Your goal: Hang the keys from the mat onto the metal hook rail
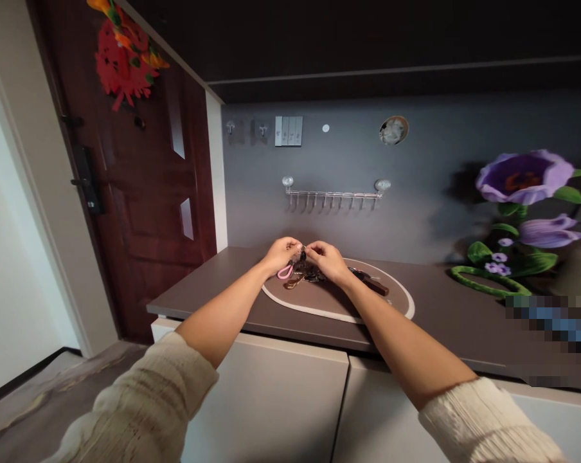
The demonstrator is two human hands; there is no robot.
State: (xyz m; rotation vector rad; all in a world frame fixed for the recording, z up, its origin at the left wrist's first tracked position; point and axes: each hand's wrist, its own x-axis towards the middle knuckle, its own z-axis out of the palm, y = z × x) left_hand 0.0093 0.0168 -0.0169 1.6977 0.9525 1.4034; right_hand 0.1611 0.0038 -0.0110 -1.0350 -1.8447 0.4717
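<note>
Above an oval brown mat [314, 310] with a white rim, my left hand [278, 255] and my right hand [328, 260] come together fingertip to fingertip. Both pinch a small dark item [303, 254], which looks like part of a key ring; its details are too small to tell. A pink loop strap [285, 272] hangs or lies just under my left hand. Beside it on the mat is a brown strap [294, 283]. A dark cluster [314, 278], perhaps keys, lies below my hands, partly hidden. To the right, a long dark brown piece [377, 287] rests on the mat.
A clear hook rail [333, 195] is fixed to the grey wall behind the counter [223, 283]. Purple artificial flowers [524, 180] stand at the right. White cabinet doors [271, 392] are below; a dark red door [150, 193] is at the left.
</note>
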